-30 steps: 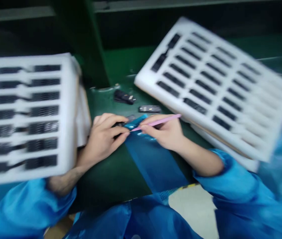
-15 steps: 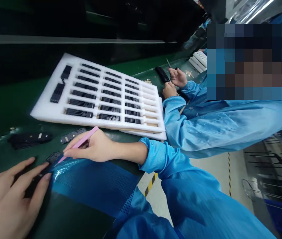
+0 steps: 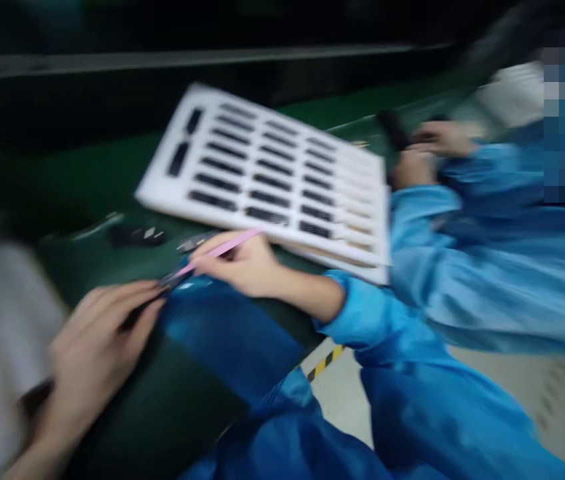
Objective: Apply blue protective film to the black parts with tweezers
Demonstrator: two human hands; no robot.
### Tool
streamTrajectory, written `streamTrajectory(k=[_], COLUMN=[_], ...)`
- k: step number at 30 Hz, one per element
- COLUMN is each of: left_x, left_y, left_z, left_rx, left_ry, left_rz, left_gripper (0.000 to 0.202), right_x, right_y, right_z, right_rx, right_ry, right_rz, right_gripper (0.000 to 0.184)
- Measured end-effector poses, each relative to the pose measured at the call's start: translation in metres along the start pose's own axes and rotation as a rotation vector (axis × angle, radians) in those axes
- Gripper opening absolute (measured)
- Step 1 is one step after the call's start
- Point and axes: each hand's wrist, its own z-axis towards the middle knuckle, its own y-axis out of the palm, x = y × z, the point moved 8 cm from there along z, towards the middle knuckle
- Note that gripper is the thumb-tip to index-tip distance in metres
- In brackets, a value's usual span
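Observation:
Pink tweezers [image 3: 227, 245] are pinched in my right hand [image 3: 255, 267], slanting down and left. Their tip meets a small dark part [image 3: 166, 285] at the edge of the blue sheet. My left hand [image 3: 102, 337] grips that part between thumb and fingers; blur hides its detail. The blue sheet [image 3: 235, 337], a thin film, lies on the green mat between my hands and my body. Just behind my right fingers rests another small dark part [image 3: 190, 244]. A black piece [image 3: 137, 236] with light spots lies farther left.
Beyond my right hand stands a white foam tray [image 3: 162, 193] with rows of black parts in its slots. To the right, a co-worker's hands [image 3: 425, 157] hold something dark, and their blue sleeve [image 3: 487, 253] reaches beside the tray. A blurred white shape [image 3: 7, 320] is at left.
The view has swung left, so everything sits farther right and is blurred. My left fingers have closed around the small part. The co-worker's hands have come closer together.

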Motion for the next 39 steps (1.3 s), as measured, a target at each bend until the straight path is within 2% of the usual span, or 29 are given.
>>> streamTrajectory(k=[2,3,5,9,13,23,39], left_x=[0.02,0.019,0.012,0.009,0.014,0.014,0.015], left_y=[0.002,0.007,0.01,0.012,0.011,0.011,0.009], left_z=[0.004,0.005,0.004,-0.004,-0.004,-0.003,-0.001], left_rx=[-0.07,-0.107,-0.106,-0.089,-0.08,-0.074,-0.047], left_ry=[0.048,0.027,0.013,0.048,0.084,0.089,0.105], left_rz=[0.025,0.015,0.029,0.063,0.067,0.063,0.043], left_gripper=[0.015,0.012,0.012,0.012,0.01,0.009,0.007], right_x=[0.008,0.014,0.025,0.028,0.029,0.027,0.027], right_y=[-0.008,-0.011,-0.011,-0.008,-0.005,-0.011,-0.01], right_z=[-0.004,-0.004,-0.003,-0.003,-0.004,-0.003,-0.004], right_rx=[0.114,0.143,0.113,0.091,0.099,0.138,0.122], right_ry=[0.101,0.146,0.212,0.207,0.219,0.24,0.233], right_rz=[-0.038,-0.042,-0.095,-0.243,-0.268,-0.352,-0.403], right_gripper=[0.018,0.018,0.02,0.013,0.008,0.013,0.012])
